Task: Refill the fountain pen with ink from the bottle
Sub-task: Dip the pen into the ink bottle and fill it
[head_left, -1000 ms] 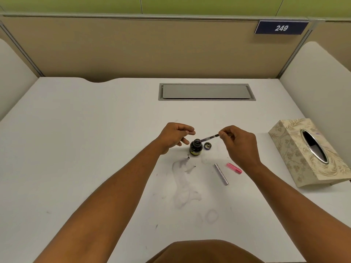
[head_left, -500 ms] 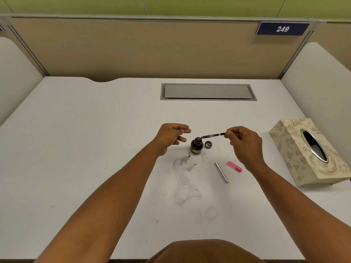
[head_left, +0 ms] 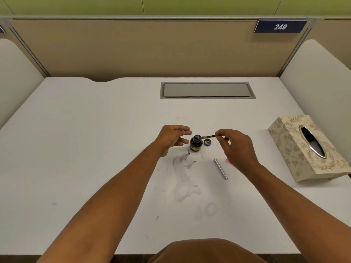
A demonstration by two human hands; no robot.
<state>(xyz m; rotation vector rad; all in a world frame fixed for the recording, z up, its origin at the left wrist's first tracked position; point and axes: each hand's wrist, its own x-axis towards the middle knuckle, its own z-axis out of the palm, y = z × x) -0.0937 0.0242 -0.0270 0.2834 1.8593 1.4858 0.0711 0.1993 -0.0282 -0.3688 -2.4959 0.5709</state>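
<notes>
A small dark ink bottle [head_left: 196, 143] stands uncapped at the middle of the white desk. Its cap [head_left: 207, 142] lies just to its right. My right hand [head_left: 237, 147] pinches the end of a thin pen section [head_left: 206, 137], whose tip reaches the bottle's mouth. My left hand [head_left: 173, 137] hovers just left of the bottle with fingers spread, holding nothing. A silver pen barrel [head_left: 220, 169] lies on the desk nearer to me. A pink pen part [head_left: 229, 161] shows partly behind my right hand.
A patterned tissue box [head_left: 305, 147] sits at the right. A grey cable hatch [head_left: 207, 90] is set into the desk behind the bottle. Smeared ink stains [head_left: 185, 173] mark the desk in front of the bottle. Beige partitions enclose the desk.
My right hand has brought the pen section left and down, so its tip now meets the bottle's mouth. My left hand has opened a little beside the bottle.
</notes>
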